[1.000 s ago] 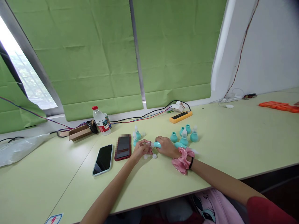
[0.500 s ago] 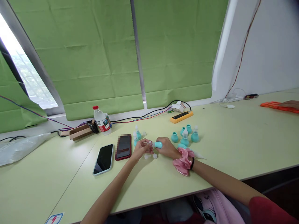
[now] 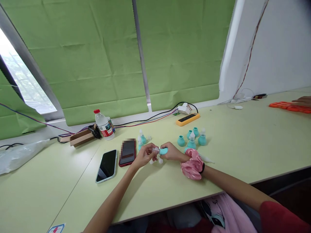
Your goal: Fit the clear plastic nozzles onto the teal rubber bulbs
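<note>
Between my hands a teal squeeze bulb [image 3: 163,151] lies sideways, a clear nozzle [image 3: 155,150] at its left end. My right hand [image 3: 171,150], with a pink scrunchie [image 3: 191,165] at the wrist, wraps round the bulb. The fingers of my left hand [image 3: 144,155] pinch the nozzle. Small whitish pieces [image 3: 160,160] lie on the table just below my fingers. Beyond my left hand stand teal bulbs with clear tips [image 3: 143,139]. Right of my right hand are several more bulbs, some open-topped [image 3: 180,141], others with clear tips [image 3: 191,143].
Two phones, one pale-cased [image 3: 107,166] and one red-cased [image 3: 127,152], lie left of my hands. Behind them are a bottle [image 3: 104,125] and a cardboard tray [image 3: 82,137]. A yellow multi-socket bar [image 3: 188,119] sits at the back. Another person's hand touches an orange object [image 3: 289,106] far right.
The view has shifted slightly. My hands stay at the same place with the bulb, and more of the clear nozzle shows at my left fingers.
</note>
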Demonstrator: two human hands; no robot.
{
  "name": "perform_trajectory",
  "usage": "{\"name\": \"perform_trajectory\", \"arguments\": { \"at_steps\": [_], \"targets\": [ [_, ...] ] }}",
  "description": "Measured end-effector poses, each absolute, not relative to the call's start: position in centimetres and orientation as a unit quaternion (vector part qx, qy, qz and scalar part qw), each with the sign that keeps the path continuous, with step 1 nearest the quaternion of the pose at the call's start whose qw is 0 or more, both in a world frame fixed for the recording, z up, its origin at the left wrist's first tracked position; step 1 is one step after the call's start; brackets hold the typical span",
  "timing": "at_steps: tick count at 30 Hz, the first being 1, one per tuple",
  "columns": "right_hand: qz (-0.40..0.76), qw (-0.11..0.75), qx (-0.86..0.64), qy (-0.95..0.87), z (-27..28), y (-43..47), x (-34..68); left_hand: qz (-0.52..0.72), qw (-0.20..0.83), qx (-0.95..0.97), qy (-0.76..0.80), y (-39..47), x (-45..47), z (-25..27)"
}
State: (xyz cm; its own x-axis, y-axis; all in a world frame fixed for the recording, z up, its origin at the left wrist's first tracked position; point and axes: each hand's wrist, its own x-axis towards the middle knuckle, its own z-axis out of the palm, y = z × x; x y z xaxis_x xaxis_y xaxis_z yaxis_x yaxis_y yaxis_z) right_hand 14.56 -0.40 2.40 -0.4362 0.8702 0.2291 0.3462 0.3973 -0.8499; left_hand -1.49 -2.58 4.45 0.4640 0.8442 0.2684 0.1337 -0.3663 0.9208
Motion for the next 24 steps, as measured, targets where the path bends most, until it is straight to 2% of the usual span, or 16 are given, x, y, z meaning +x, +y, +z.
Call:
{"name": "perform_trajectory", "arguments": {
  "at_steps": [6,12,15,19,21,24],
  "targets": [
    [0.595,0.211,-0.364,-0.685,4.1,-1.1,15.1,0.364,0.445,0.745,0.339,-3.1,-1.5,5.2],
    [0.686,0.154,-0.291,-0.649,4.6,-0.6,15.5,0.380,0.453,0.737,0.328,-3.1,-1.1,5.1],
    [0.679,0.196,-0.261,-0.657,4.9,-0.5,15.7,0.435,0.459,0.701,0.331,-2.9,-0.8,4.9],
    [0.638,0.317,-0.257,-0.653,5.5,-0.2,16.0,0.511,0.419,0.662,0.354,-2.6,-1.1,5.1],
    [0.578,0.377,-0.280,-0.667,5.4,0.1,16.1,0.491,0.353,0.693,0.393,-2.4,-1.5,4.9],
    [0.440,0.449,-0.330,-0.704,4.6,0.6,16.0,0.364,0.174,0.790,0.462,-2.3,-1.7,4.0]
  ]
}}
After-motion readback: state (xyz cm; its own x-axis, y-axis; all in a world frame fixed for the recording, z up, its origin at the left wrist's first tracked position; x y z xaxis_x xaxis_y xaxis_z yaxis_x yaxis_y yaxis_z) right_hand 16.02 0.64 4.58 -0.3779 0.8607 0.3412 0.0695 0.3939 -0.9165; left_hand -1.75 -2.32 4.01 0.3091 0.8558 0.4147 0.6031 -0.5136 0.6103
